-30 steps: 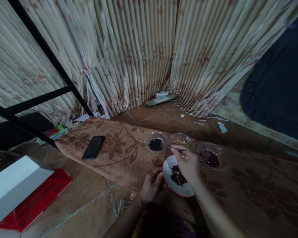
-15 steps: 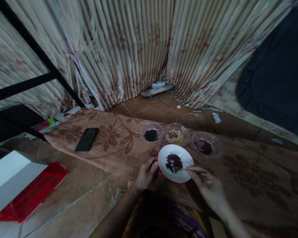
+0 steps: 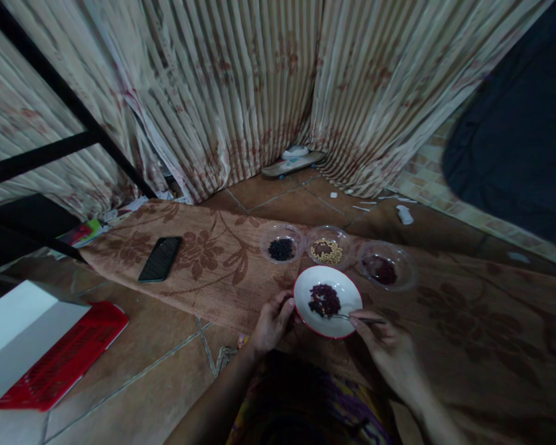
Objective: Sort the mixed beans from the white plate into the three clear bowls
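Utensil [image 3: 341,316], tip perhaps hidden among beans [image 3: 332,299].

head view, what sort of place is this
Probably a room in a home: striped curtains hang down to a tiled floor, a skateboard lies near their hem, and a phone rests on a flowered cloth.

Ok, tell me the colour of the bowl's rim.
The bowl's rim is red, best seen in the head view.
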`<state>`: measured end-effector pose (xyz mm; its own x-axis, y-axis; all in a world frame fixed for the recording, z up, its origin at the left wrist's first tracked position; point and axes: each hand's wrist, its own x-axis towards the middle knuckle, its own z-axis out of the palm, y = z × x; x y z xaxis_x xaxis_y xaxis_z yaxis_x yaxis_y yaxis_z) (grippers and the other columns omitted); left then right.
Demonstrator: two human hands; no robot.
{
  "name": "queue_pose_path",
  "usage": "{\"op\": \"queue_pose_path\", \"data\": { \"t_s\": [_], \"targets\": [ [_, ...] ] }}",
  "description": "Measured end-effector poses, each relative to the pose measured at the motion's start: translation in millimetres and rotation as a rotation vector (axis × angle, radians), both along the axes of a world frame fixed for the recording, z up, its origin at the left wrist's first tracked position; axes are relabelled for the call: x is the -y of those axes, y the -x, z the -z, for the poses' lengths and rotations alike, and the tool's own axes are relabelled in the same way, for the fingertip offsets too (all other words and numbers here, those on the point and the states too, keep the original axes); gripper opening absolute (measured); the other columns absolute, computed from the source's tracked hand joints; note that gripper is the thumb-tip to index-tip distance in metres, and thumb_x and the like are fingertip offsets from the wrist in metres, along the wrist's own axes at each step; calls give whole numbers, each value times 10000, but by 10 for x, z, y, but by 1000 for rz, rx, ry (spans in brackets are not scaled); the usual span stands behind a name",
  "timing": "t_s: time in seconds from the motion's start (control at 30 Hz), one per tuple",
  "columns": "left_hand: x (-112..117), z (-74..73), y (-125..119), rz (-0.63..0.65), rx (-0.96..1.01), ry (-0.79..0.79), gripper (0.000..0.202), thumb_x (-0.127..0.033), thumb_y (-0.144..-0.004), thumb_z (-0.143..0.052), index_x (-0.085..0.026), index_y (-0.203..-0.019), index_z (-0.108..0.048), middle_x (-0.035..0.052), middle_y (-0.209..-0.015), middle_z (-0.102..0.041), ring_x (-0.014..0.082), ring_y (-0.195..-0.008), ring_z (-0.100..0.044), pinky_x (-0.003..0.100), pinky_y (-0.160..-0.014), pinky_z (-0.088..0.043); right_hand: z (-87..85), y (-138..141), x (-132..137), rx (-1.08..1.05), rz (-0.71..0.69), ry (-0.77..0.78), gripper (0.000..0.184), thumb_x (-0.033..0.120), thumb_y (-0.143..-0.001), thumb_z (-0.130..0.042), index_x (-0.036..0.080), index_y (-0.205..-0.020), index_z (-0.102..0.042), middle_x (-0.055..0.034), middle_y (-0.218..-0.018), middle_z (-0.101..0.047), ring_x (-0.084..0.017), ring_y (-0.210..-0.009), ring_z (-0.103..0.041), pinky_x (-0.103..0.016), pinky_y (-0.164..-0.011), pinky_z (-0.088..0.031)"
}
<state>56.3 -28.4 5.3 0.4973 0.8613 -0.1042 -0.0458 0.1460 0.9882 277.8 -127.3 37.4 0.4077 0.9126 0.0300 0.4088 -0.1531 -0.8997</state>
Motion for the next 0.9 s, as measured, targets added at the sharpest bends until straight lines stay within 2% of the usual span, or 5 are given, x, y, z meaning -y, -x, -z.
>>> {"op": "queue_pose_path", "data": {
  "t_s": [0.1,0.47,0.63,0.77,0.9],
  "targets": [
    [0,0,-1,-8,-13,-9,447,-494,-933,-510,-144,-1190,-618,9,-715,-617,128,-630,-560,240,-612,-473,-10,11,1,-4,-4,21,317,522,-797,-656,231,-896,-733,-69,-976,-752,-240,-934,-700,-341,-825,-551],
    [7,46,11,3,-7,-13,435,-485,-946,-492,-134,-1177,-604,22,-764,-631,129,-653,-573,241,-631,-481,63,10,-15,7,17,-11,327,530,-771,-680,225,-870,-746,-76,-943,-760,-247,-899,-711,-359,-811,-560],
    [8,47,4,-3,-3,-28,446,-487,-943,-497,-127,-1187,-592,18,-748,-621,130,-647,-572,238,-622,-475,-63,8,-53,-26,70,-36,315,513,-751,-705,216,-846,-752,-77,-908,-761,-232,-842,-709,-340,-775,-564],
    [8,2,-1,-6,0,-13,458,-496,-935,-505,-122,-1184,-594,19,-729,-630,134,-637,-583,244,-620,-482,-276,78,-295,-50,133,-91,306,485,-747,-719,205,-863,-755,-77,-869,-764,-217,-751,-706,-316,-684,-560],
    [11,-11,6,-12,-17,-36,443,-487,-945,-493,-127,-1179,-600,17,-723,-633,128,-632,-581,242,-627,-483,-476,328,-806,-112,119,-338,261,437,-792,-683,190,-849,-744,-73,-852,-758,-206,-773,-701,-334,-737,-553]
  ]
}}
